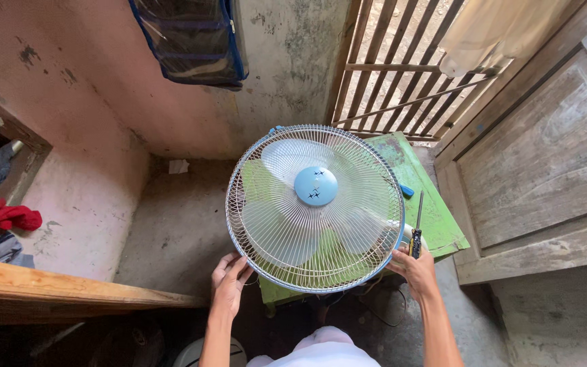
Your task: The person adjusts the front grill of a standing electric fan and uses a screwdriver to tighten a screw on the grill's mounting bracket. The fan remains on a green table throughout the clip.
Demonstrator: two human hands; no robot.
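While the white fan [314, 207] lies grille-up on the green table [436, 211], your left hand [229, 278] rests open against its lower-left rim and your right hand [414, 266] grips a screwdriver [417, 234] at the right edge

fan [314, 207]: 1 (caged) | screwdriver [416, 234]: 1 | hands: 2 [229, 282] [416, 270]

Soft daylight enters through slatted wooden gate [402, 68] top right; floor near bottom edge dim, shadowed. Focus sharp centre; wide-angle bending at edges; no glare.
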